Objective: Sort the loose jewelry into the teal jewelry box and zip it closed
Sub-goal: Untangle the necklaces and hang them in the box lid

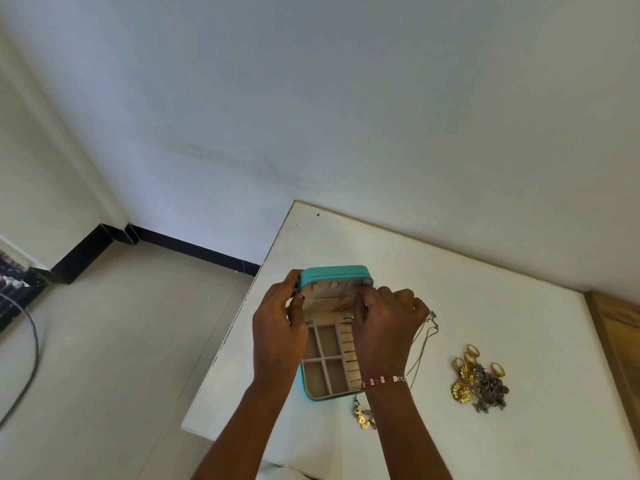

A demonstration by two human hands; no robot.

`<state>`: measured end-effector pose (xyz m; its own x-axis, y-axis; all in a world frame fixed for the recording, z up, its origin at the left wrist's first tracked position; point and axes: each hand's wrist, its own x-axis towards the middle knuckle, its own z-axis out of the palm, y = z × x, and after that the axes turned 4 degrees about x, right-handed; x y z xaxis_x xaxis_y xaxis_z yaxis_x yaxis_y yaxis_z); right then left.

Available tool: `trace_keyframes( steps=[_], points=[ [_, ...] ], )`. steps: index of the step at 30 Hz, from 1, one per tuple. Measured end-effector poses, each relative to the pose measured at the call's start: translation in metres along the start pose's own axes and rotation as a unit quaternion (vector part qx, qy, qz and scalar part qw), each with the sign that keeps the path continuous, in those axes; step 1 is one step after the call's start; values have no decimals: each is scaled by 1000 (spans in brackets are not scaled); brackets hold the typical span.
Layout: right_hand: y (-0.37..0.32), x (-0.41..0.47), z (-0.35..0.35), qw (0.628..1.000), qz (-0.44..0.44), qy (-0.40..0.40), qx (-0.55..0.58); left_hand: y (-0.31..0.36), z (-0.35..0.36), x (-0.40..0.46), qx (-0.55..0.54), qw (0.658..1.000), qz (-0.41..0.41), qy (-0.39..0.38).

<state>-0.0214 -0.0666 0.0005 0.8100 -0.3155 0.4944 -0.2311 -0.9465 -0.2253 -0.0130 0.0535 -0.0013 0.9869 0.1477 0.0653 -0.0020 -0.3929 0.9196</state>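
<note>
**Necklace being worked into the raised lid of the teal box**

The teal jewelry box [313,344] is being kept open near the left edge of the white table [485,306], its lid propped upright on the far side. The lid's left edge is being gripped by the left hand [277,337], fingers curled around it. The lid's inner hooks are being reached by the right hand [384,327], whose fingertips are bent in against the lining; a thin chain necklace [424,336] is trailing from that hand, though the exact pinch is hidden. The loose rings and earrings [479,382] are lying well to the right of the box, nearer the right hand. A gold name pendant [362,417] is resting just below the box's near corner.
</note>
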Motion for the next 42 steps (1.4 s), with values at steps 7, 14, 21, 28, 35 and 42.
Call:
trace_keyframes(
  steps=[7,14,21,28,35,42],
  points=[
    [2,-7,-10,989,55,18,133,2,-1,6,-11,999,-6,-34],
    [4,-4,-36,928,187,12,321,7,-9,4,32,994,-22,-104],
    [22,-32,-61,912,183,-39,365,22,-20,-31,28,996,-55,-64],
    [58,-103,-85,889,278,-116,344,38,-24,-99,-44,995,-92,-13],
    [60,-152,-83,908,240,-217,267,30,-4,-152,-16,991,-120,-61],
    [55,-147,-75,950,35,-288,114,21,3,-155,-1,983,-149,-107]
  ],
)
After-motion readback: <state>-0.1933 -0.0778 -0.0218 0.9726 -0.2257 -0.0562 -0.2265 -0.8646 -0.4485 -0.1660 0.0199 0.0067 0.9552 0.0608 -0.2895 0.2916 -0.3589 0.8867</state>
